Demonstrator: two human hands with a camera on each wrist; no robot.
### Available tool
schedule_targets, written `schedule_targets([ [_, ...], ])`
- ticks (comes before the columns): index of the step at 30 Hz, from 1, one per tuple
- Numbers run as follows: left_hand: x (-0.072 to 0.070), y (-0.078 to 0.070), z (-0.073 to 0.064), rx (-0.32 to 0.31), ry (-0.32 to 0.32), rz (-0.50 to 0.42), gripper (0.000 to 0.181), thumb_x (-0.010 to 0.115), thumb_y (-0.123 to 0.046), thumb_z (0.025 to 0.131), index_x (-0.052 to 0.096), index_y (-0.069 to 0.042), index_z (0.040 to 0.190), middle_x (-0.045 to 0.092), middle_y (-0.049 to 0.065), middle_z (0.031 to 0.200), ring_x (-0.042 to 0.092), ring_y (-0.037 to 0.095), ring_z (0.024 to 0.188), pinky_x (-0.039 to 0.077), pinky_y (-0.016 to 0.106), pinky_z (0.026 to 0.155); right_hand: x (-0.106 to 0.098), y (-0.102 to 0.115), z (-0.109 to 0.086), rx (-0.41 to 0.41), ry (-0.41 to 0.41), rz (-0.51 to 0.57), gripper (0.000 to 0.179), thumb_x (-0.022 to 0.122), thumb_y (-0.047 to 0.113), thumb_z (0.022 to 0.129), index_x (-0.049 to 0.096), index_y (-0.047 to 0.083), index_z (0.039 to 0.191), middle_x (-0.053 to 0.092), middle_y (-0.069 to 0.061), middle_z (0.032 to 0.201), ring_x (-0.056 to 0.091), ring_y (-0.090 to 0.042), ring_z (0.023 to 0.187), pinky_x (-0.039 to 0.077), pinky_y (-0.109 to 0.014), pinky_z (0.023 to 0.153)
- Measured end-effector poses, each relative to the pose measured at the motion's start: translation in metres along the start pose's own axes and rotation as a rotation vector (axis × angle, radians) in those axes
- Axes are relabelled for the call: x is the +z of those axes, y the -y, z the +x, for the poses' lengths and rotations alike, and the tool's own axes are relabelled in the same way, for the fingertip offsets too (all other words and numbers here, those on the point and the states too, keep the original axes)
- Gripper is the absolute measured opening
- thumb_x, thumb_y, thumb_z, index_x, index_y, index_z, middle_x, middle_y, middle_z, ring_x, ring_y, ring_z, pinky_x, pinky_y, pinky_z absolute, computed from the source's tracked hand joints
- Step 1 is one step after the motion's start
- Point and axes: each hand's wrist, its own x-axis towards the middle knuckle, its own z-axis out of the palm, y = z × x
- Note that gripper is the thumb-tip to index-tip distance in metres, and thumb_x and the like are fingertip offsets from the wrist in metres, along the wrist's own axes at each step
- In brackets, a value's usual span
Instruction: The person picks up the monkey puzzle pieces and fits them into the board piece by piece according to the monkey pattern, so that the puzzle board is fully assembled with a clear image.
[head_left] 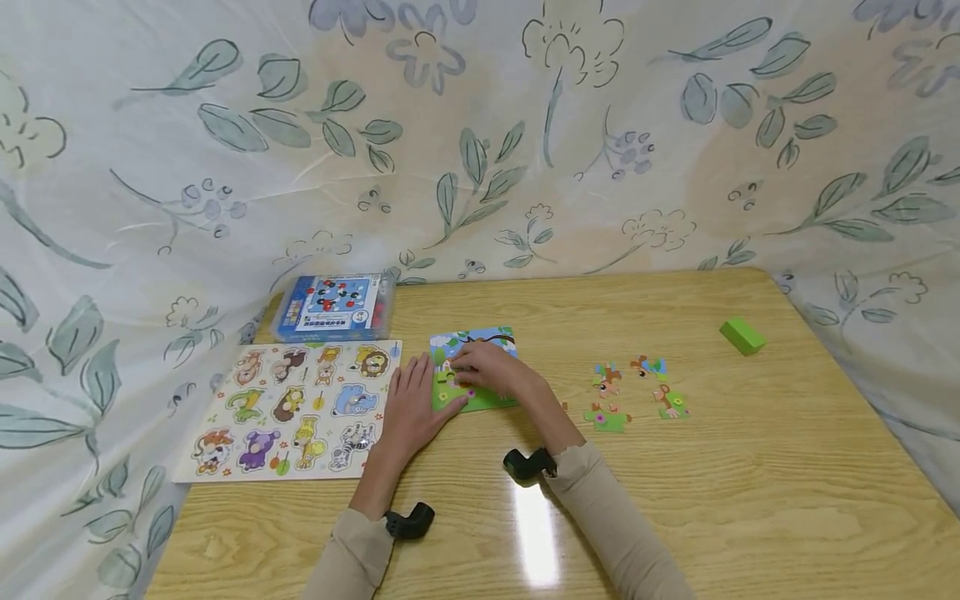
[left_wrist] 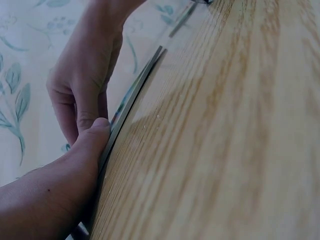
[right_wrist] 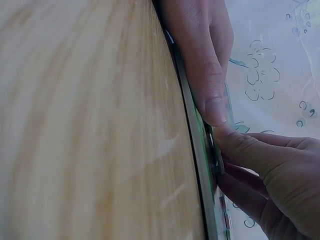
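A small jigsaw puzzle board (head_left: 498, 400) with a green and blue picture lies on the table before me. My left hand (head_left: 408, 412) rests along the board's left side, fingers straight, thumb reaching over its lower edge. Over the board's middle my right hand (head_left: 487, 368) bends down and pinches a thin puzzle piece (right_wrist: 218, 166) between thumb and fingers, right at the board's surface. Its picture is mostly hidden by the fingers. In the right wrist view the left thumb (right_wrist: 216, 107) is close beside the pinching fingertips. Several loose puzzle pieces (head_left: 609, 385) lie to the right.
Left of the board lies a larger animal puzzle sheet (head_left: 213, 417), close to the left hand. Behind it stands a plastic box (head_left: 330, 308) with a molecule picture. A green block (head_left: 742, 336) sits far right. A floral cloth (head_left: 480, 167) hangs behind the table (head_left: 750, 467).
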Motion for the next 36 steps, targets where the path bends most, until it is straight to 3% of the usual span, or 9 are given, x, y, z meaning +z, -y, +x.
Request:
schedule_targets([
  [11,0.0,-0.001,0.0,0.004,-0.007,-0.006,0.097,0.054,-0.068,0.086,0.027,-0.003,0.153,0.029,0.015,0.159,0.024,0.034,0.149,0.018,0.054,0.121,0.001,0.003,0.0,0.02,0.02,-0.042,0.026,0.058,0.024,0.098,0.071,0.011,0.117,0.064,-0.007,0.128,0.061,-0.02,0.118,0.041,-0.039,0.111],
  [18,0.0,0.0,0.0,0.002,-0.009,0.009,0.096,0.054,-0.067,0.087,0.027,-0.003,0.153,0.03,0.015,0.158,0.025,0.034,0.148,0.018,0.054,0.121,0.001,0.016,-0.002,0.068,0.006,-0.06,0.035,0.058,0.027,0.098,0.066,0.01,0.127,0.063,-0.007,0.119,0.06,-0.02,0.109,0.051,-0.034,0.093],
  [26,-0.001,0.0,0.0,0.005,-0.007,0.039,0.094,0.055,-0.066,0.087,0.027,-0.003,0.153,0.031,0.015,0.158,0.027,0.033,0.148,0.019,0.053,0.121,0.002,0.028,-0.002,0.134,0.004,-0.091,0.031,0.055,0.027,0.1,0.066,0.012,0.125,0.06,-0.007,0.118,0.061,-0.021,0.108,0.056,-0.031,0.081],
  [36,0.001,0.001,0.0,0.014,-0.024,0.069,0.094,0.056,-0.064,0.087,0.029,-0.002,0.152,0.033,0.016,0.157,0.029,0.034,0.146,0.021,0.053,0.12,0.011,0.024,-0.006,0.036,-0.032,-0.182,0.025,0.055,0.024,0.1,0.065,0.014,0.12,0.057,-0.007,0.113,0.057,-0.02,0.103,0.053,-0.03,0.078],
])
